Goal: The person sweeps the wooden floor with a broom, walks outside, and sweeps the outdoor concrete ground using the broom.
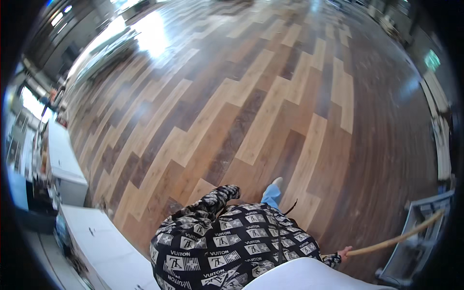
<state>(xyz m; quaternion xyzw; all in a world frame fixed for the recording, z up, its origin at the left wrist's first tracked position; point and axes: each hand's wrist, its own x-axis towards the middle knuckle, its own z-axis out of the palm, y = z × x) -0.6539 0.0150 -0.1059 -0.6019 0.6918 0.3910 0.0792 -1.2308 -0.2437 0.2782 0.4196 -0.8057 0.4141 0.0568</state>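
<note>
My right hand (344,253) shows at the lower right, just past a black-and-white patterned sleeve, and is closed around the end of a long pale wooden handle (396,238). The handle runs up and to the right, over a grey metal frame or bin (416,241) at the right edge. My left arm's patterned sleeve (217,197) is bent in front of my body; no hand shows beyond its cuff. Below me are a blue trouser leg (271,195) and a white shoe (277,181) on the wooden plank floor (251,106).
White counters or cabinets (72,166) line the left side, with another white surface (104,241) at the lower left. A white rounded shape (309,276) sits at the bottom edge. Pale benches or boards (442,145) stand along the right wall. Glare lies on the far floor.
</note>
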